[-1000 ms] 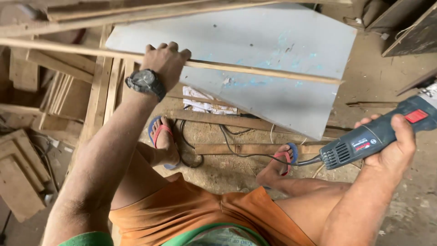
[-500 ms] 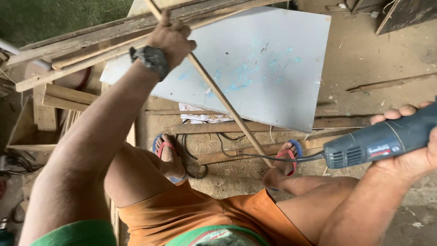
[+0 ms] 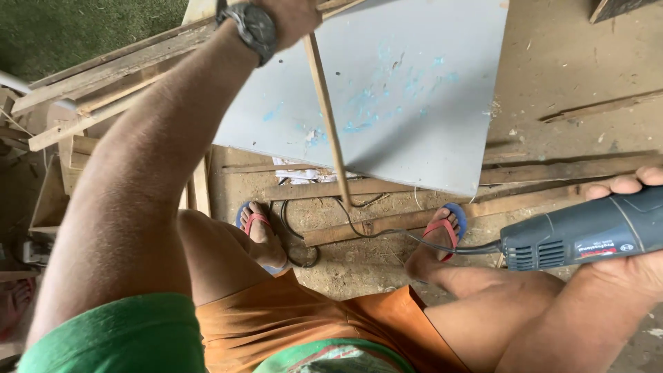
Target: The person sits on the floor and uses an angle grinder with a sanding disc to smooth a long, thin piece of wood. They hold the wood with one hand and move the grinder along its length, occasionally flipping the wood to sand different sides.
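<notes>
Thin wooden stick swung up on end over a grey board, power tool held off to the side.

The grey board [image 3: 414, 90] lies tilted across a heap of timber offcuts [image 3: 103, 76] on the dusty floor [image 3: 580, 62]. The power tool [image 3: 587, 231], blue-grey with its cord trailing past a sandalled foot [image 3: 442, 235], sits in the right hand [image 3: 639, 228], fingers wrapped firmly round its body. The stick [image 3: 328, 117], which a second ago lay nearly flat across the board and half a second ago slanted, now stands almost upright, its lower end close to the board's near edge. The left hand [image 3: 293, 17], wristwatch [image 3: 254, 27] showing, is clasped round the stick's upper part at the top edge of view. So the stick has been lifted free of the pile and is carried by the left hand alone, well apart from the tool.
</notes>
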